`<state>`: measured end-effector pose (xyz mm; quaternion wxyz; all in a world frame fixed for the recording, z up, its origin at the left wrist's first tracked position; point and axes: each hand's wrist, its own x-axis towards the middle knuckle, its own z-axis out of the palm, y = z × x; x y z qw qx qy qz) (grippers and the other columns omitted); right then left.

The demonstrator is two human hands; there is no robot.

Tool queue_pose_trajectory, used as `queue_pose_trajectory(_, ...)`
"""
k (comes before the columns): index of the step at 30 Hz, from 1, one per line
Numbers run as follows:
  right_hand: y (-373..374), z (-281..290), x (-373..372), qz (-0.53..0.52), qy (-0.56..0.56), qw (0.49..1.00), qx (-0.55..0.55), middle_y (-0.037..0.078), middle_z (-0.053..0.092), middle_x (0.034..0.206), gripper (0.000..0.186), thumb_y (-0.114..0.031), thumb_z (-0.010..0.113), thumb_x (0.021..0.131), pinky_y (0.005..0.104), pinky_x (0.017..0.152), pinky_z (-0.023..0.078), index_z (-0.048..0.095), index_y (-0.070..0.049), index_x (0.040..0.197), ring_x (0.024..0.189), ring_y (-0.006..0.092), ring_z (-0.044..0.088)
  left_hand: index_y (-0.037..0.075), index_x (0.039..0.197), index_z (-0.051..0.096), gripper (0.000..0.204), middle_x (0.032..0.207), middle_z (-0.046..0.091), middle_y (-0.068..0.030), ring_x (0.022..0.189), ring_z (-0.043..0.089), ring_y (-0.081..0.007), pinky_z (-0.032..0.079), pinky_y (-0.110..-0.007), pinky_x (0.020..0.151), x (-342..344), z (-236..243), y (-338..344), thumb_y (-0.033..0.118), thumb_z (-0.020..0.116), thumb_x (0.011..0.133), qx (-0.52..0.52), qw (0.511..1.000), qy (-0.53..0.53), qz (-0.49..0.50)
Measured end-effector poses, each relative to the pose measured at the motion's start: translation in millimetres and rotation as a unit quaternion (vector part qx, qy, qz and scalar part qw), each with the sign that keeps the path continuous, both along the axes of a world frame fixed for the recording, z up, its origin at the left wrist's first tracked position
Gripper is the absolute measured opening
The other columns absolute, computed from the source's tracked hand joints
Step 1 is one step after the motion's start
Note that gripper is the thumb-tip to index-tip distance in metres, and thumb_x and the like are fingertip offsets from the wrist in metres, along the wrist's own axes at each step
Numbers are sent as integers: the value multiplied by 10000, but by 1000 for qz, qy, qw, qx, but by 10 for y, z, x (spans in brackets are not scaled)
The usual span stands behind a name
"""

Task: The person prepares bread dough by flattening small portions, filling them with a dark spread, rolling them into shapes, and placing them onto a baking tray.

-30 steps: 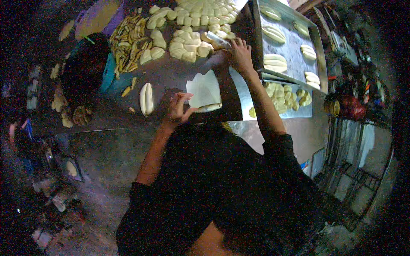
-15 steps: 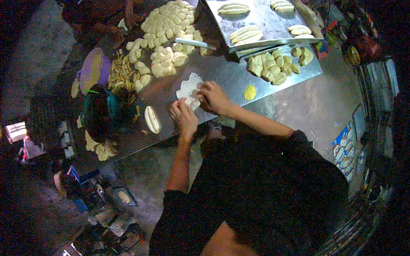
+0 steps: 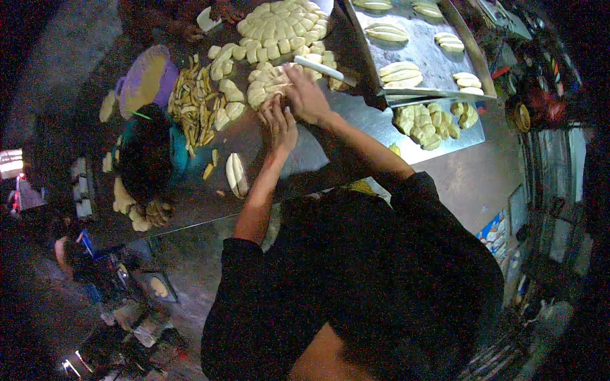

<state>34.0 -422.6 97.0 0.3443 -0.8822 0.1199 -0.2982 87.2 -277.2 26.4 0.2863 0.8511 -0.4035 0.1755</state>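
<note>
Left hand (image 3: pixel 280 124): Fingers bent close together at the near edge of a dough cluster (image 3: pixel 262 87) on the tabletop (image 3: pixel 311 157).
Right hand (image 3: pixel 308 96): Laid over the cluster's right side, fingers blurred and pointing away from the body; whether either hand grips a piece, one cannot tell.
Dough cluster: Pale, lumpy pieces packed together, just short of a larger mound (image 3: pixel 283 24).
White rod (image 3: pixel 323 69): Slanting just beyond the right hand, beside the dough.
Shaped roll (image 3: pixel 235 173): Alone on the tabletop, left of the left forearm.
Strips (image 3: pixel 190 105): Yellow-brown, heaped between the dough and a purple tub (image 3: pixel 168 84).
Tray (image 3: pixel 420 49): At upper right, bearing pale ridged rolls.
</note>
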Motion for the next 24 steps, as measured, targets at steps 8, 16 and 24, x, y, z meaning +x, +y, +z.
queue_pose_trajectory(8, -324, -335, -379, 132, 222, 960, -108, 157, 641, 1197, 342, -193, 737, 839, 454, 980, 476, 653, -59, 1143, 1145, 346, 594, 115, 1171, 618, 319, 1140, 569, -158, 1128, 503, -347, 401, -496, 959, -7, 538, 359, 255, 674, 889, 20, 982, 161, -93)
queue_pose_trajectory(16, 545, 680, 456, 325, 476, 788, 216, 102, 676, 1110, 410, -355, 551, 1033, 344, 909, 509, 591, -43, 1297, 1041, 203, 633, 11, 1131, 611, 302, 1190, 620, -222, 1084, 608, -403, 530, -451, 862, -171, 1027, 1378, 173, 692, 889, -103, 991, 32, 81)
queue_pose_trajectory(24, 1602, -249, 1448, 669, 340, 658, -60, 181, 618, 1291, 321, -251, 536, 1022, 433, 999, 477, 625, -63, 1267, 1168, 320, 603, -10, 1347, 501, 571, 1253, 575, -256, 1163, 537, -457, 433, -512, 1029, -933, 585, 1991, 52, 717, 821, -217, 857, 259, 388)
